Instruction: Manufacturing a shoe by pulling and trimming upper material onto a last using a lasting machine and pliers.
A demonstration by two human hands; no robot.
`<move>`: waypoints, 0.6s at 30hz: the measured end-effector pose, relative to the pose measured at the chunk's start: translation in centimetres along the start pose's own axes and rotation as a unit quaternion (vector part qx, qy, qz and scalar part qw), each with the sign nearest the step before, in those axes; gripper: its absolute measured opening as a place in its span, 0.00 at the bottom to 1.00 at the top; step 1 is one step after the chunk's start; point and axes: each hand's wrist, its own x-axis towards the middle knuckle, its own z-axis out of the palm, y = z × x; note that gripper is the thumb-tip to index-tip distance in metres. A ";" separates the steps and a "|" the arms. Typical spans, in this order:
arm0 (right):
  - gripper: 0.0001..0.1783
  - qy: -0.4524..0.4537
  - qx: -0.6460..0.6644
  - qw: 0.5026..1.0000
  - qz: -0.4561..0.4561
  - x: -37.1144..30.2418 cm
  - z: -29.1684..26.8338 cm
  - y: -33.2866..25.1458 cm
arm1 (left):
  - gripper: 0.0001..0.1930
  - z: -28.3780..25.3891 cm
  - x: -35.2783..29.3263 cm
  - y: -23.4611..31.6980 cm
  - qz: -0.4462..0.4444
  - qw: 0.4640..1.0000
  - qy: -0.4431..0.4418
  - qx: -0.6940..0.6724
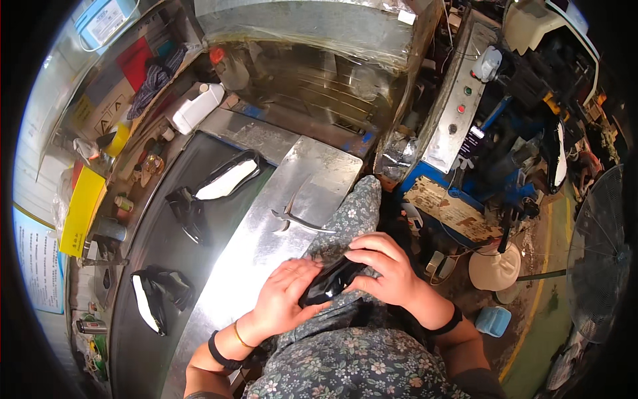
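The left hand (pixel 292 282) and right hand (pixel 389 266) grip a glossy black piece (pixel 329 282) between them, over the floral-clad lap (pixel 359 206). Just beyond, pincers (pixel 309 225) lie on a metal plate (pixel 325 163); farther left, black-and-white shoe pieces (pixel 229 178) rest on a dark belt (pixel 149 236).

The person wears a dark flowered garment (pixel 359 369), a black left wristband (pixel 218 354), a black right wristband (pixel 451 322) and a thin golden bangle (pixel 240 336).

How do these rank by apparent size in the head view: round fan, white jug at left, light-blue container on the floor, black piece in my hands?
1. Round fan
2. White jug and black piece: too alike to rank, the piece partly covered
3. Light-blue container
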 end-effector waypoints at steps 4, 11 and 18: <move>0.19 -0.044 -0.075 0.996 -0.009 1.8 -0.5 -0.6 | 0.35 -0.4 -0.5 0.5 -0.180 0.970 -0.102 -0.128; 0.11 -0.395 -0.113 0.910 0.058 -1.8 -0.1 2.9 | 0.36 3.0 -1.2 -4.2 -0.241 0.872 -0.295 -0.307; 0.07 -0.284 -0.105 0.947 0.109 -5.9 2.3 4.0 | 0.31 4.2 -0.9 -4.0 -0.313 0.831 -0.356 -0.292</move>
